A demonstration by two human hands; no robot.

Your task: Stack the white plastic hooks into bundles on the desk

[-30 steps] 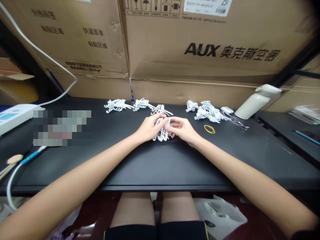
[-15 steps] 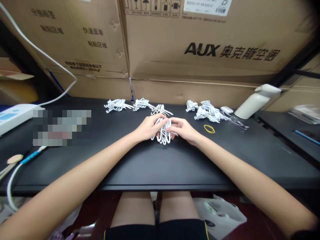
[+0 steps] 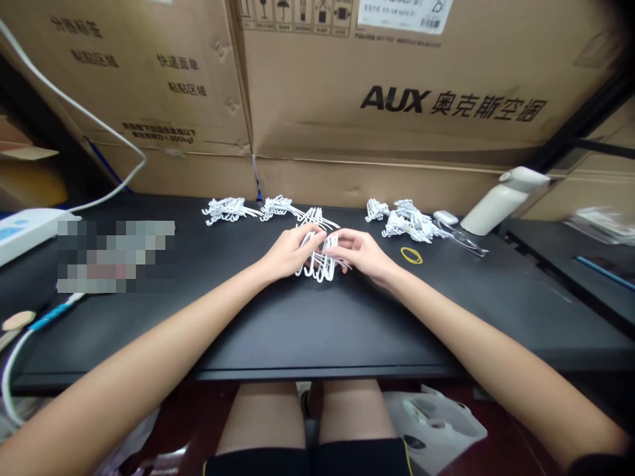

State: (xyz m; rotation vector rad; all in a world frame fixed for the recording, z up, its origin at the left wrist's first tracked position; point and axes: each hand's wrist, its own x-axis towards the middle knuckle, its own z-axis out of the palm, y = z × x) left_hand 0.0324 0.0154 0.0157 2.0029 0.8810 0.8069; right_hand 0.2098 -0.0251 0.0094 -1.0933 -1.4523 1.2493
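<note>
The left hand (image 3: 290, 252) curls round one side of a bundle of white hooks (image 3: 322, 271), thumb laid across its top, while the right hand (image 3: 366, 256) pinches the other side between thumb and fingers. The bundle sits between them, over the middle of the black table (image 3: 327, 330), rounded ends toward the person. Fingers cover part of it, and I cannot tell whether it touches the tabletop.

Behind stand two printed cartons. The right carton (image 3: 307, 125) reads "AUX 奥克斯空调" in bold black, with handling symbols (image 3: 297, 18) above and a white label (image 3: 401, 13) showing "25" and a barcode — its small print is too blurred to read. The left carton (image 3: 149, 109) bears "分拣标签", "快递面单" and, twice, "粘贴区域", plus a lower line ending in "300kgf".

Just beyond the hands lies a cluster of white hooks (image 3: 315, 215), partly blocked by the left hand; more white clusters (image 3: 229, 209) lie to its left and right. A yellow band (image 3: 413, 262) rests near the right hand, with a small white case (image 3: 445, 217) and a white bottle (image 3: 493, 208) farther off. At far left is a white power strip (image 3: 34, 228) — a pixelated patch masks whatever lies beside it. A plastic bag (image 3: 446, 433) shows below the table's edge.
</note>
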